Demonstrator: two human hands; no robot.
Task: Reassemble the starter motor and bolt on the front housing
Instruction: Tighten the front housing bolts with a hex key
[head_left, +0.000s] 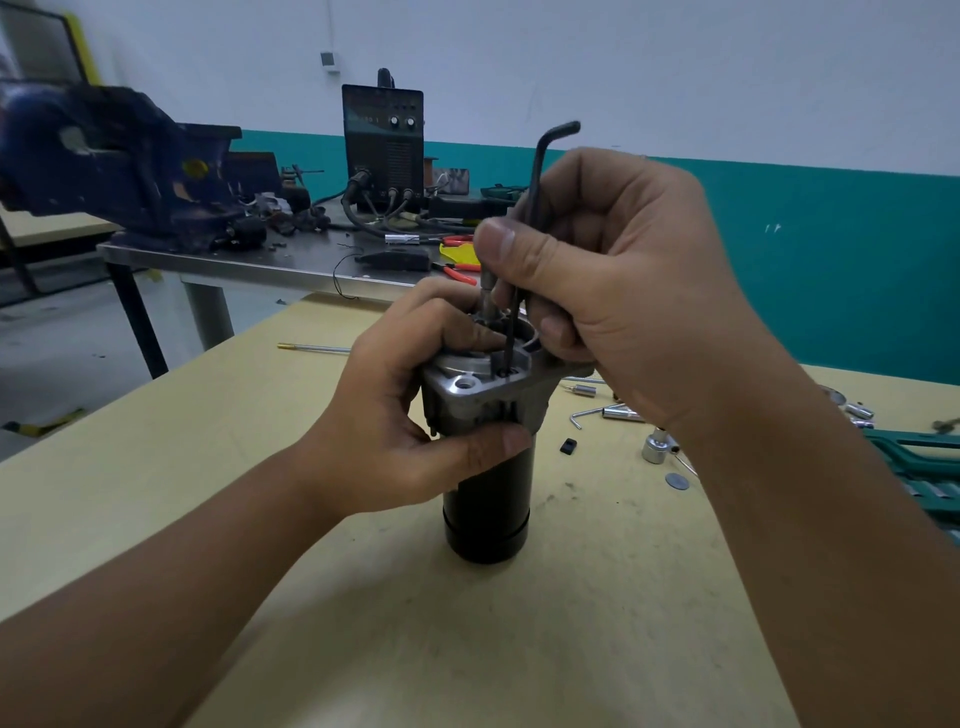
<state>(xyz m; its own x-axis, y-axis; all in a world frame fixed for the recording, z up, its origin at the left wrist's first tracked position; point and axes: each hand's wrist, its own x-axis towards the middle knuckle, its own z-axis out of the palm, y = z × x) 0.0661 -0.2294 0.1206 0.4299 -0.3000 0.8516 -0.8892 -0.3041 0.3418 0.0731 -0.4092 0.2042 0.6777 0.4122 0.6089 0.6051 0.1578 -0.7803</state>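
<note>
The starter motor (485, 499) stands upright on the table (156, 499). The left hand (415, 415) grips its front housing (478, 387); right hand (613, 270) fingers clamp a hex key (537, 171), seemingly seated in a bolt. Next: turn it tight.

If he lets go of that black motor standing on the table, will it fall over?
Probably not by itself, but a nudge might tip it. The starter motor stands upright on its narrow black end, with the wider metal front housing on top, so it looks top-heavy. Being round, it would likely roll once down. The left hand steadies it.
</note>
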